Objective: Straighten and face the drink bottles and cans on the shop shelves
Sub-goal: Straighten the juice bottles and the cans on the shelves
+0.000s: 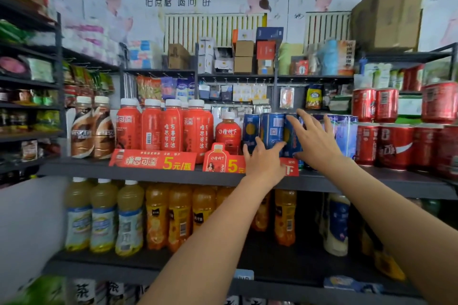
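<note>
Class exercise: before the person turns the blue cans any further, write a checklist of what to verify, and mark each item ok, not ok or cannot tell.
1. Left hand on a blue can: ok.
2. Right hand on the next can: ok.
3. Labels facing front: not ok, a barcode shows.
4. Cans upright: ok.
5. Small red bottle clear of the left hand: ok, though close.
6. Price tag readable: cannot tell, the hand covers it.

glossy metal cans, matt dark shelf
</note>
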Motion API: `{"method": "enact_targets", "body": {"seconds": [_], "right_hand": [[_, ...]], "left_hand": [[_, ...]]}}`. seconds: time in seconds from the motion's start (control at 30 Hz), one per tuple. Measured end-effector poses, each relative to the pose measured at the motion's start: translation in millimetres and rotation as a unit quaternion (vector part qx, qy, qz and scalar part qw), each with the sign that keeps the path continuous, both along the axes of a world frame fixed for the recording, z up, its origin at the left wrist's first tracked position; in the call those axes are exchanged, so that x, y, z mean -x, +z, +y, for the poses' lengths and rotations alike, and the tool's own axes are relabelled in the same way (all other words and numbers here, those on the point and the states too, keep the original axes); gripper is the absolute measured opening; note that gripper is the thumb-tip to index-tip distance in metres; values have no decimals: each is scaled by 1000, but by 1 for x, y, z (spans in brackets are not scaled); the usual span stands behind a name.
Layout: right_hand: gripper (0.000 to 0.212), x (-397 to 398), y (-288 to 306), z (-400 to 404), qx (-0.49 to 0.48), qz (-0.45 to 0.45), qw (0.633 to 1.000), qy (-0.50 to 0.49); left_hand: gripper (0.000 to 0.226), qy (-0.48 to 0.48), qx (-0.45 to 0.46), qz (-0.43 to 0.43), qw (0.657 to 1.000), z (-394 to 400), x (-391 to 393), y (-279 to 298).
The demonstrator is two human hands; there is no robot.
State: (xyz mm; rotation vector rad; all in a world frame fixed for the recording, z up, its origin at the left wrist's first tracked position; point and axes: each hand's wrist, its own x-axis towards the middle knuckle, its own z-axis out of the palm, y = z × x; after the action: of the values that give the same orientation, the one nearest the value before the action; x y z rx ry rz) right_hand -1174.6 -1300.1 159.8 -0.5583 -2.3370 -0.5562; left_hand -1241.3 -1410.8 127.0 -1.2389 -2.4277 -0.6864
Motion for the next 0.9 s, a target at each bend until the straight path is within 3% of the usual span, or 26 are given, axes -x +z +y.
{"method": "enact_targets", "body": {"seconds": [0.23, 0.37, 0.6, 0.77, 0.9], "right_hand": [[57, -25, -18, -1, -23, 91, 994, 48], [49, -69, -18, 12, -20, 118, 991, 54], [26, -189, -22, 62, -39, 60, 997, 26], [33, -313, -35, 123, -34, 11, 999, -11], [30, -407, -55, 189, 1, -2, 999, -44]], "left_hand": [[45, -7, -187, 128, 974, 5, -36, -9], [39, -25, -266, 119, 956, 24, -76, -2], [39, -89, -314, 80, 942, 84, -186, 0], [40, -106, -333, 57, 935, 157, -290, -22], [42, -134, -297, 40, 945, 220, -365, -47]]}}
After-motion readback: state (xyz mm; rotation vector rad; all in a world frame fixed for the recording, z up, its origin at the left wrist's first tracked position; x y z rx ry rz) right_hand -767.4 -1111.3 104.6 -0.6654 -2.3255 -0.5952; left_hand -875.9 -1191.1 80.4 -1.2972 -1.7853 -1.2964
